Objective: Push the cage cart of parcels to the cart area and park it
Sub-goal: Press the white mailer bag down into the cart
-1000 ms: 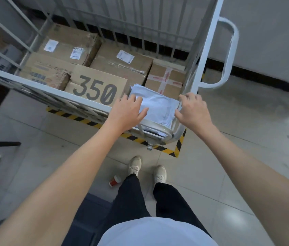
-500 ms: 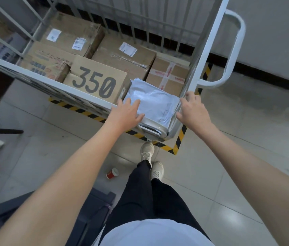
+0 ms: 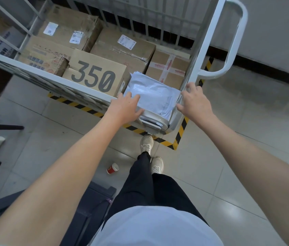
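Forward goes your foot; your left hand (image 3: 125,108) and right hand (image 3: 194,102) lie open-fingered on the cage cart (image 3: 203,45) rail.

We see the cage cart (image 3: 39,71) ahead, parcels inside. The "350" box (image 3: 94,78) sits at its near rail, the poly mailer (image 3: 155,95) in the near right corner, the taped box (image 3: 169,68) behind it. Left hand (image 3: 125,110) rests on the near rail, right hand (image 3: 194,102) at the corner post. The floor tape (image 3: 181,129) runs under the cart's near edge. A paper cup (image 3: 112,168) lies on the floor left of our feet.
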The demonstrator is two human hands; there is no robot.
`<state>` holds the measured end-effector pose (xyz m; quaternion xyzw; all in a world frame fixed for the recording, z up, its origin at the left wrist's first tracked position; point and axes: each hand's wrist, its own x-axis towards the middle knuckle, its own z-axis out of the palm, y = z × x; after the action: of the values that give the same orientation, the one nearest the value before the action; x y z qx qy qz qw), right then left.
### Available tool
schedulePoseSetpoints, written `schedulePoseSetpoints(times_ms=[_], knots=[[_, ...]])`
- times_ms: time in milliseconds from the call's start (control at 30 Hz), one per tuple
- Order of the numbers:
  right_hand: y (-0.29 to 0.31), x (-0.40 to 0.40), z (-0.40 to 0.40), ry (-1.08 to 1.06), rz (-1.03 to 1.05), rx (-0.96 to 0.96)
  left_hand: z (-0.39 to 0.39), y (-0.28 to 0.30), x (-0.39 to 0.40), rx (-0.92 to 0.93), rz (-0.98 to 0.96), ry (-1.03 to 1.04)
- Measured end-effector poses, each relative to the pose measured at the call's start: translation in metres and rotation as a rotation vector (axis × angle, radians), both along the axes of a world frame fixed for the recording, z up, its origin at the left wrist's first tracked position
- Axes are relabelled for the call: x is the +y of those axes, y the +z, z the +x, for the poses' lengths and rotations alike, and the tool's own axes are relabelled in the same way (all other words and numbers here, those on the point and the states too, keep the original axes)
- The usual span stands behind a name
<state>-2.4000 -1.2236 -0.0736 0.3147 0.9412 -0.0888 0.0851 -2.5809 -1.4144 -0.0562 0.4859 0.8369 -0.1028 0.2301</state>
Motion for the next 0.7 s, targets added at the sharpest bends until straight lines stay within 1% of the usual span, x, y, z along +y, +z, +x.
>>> schedulePoseSetpoints(times_ms=[133,267,333,500,600,700], knots=[[-0.001,-0.005,-0.005,-0.013,0.039,-0.022,-0.003,-0.005,0.0,0.074,0.021,-0.058],[-0.002,-0.019,-0.009,0.009,0.104,-0.026,-0.001,-0.01,0.006,0.058,0.041,-0.067],[-0.005,-0.025,-0.012,0.032,0.096,-0.003,0.0,-0.012,0.008,0.049,0.055,-0.065],[-0.009,-0.033,-0.022,0.148,-0.024,0.078,-0.002,-0.014,0.012,0.041,0.074,-0.053],[-0.009,-0.041,-0.028,0.182,-0.154,0.109,-0.005,-0.013,0.012,0.037,0.086,-0.044],[-0.011,-0.047,-0.035,0.197,-0.238,0.113,-0.008,-0.012,0.012,0.028,0.098,-0.043]])
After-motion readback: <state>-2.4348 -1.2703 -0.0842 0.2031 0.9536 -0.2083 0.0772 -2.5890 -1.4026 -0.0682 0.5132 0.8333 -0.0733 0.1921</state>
